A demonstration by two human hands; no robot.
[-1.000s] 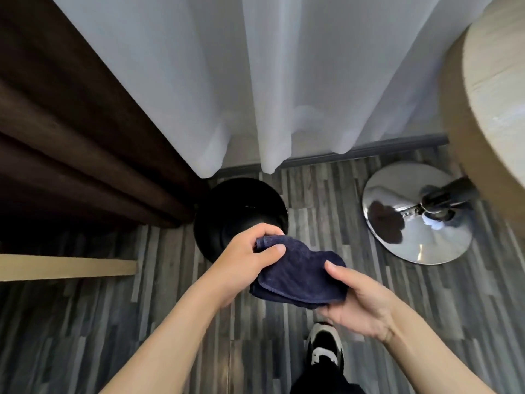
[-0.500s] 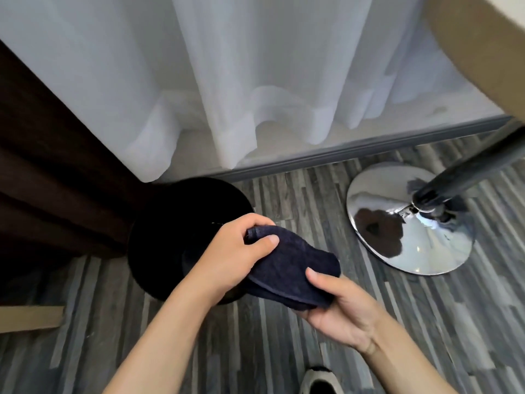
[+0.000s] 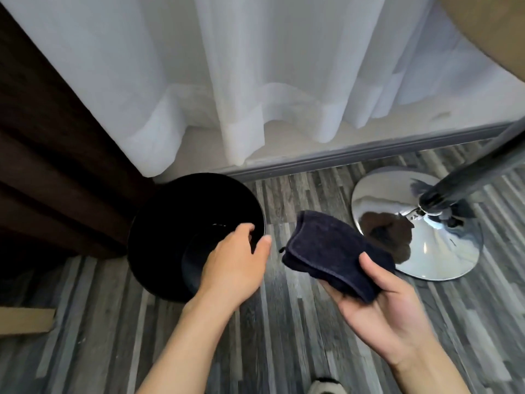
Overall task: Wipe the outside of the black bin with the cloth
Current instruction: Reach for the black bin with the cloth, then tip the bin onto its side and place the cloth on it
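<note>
The round black bin [image 3: 170, 223] stands on the floor at the left, by the dark curtain, seen from above with its mouth open. My left hand [image 3: 235, 260] hovers over the bin's near right rim, fingers apart, holding nothing. To its right, my right hand [image 3: 383, 302] holds the folded dark navy cloth [image 3: 332, 248] from below, thumb pressed on top. The cloth is in the air, apart from the bin.
A sheer white curtain [image 3: 255, 81] hangs behind the bin, with a dark brown curtain [image 3: 51, 166] at the left. A chrome table base [image 3: 443, 251] with its black pole [image 3: 483, 169] stands at the right. Grey wood-look floor [image 3: 284, 336] lies below; a shoe toe [image 3: 326, 386] shows at the bottom.
My left hand let go of the cloth and moved left over the bin's rim. The cloth stays in my right hand. The view has come closer to the bin.
</note>
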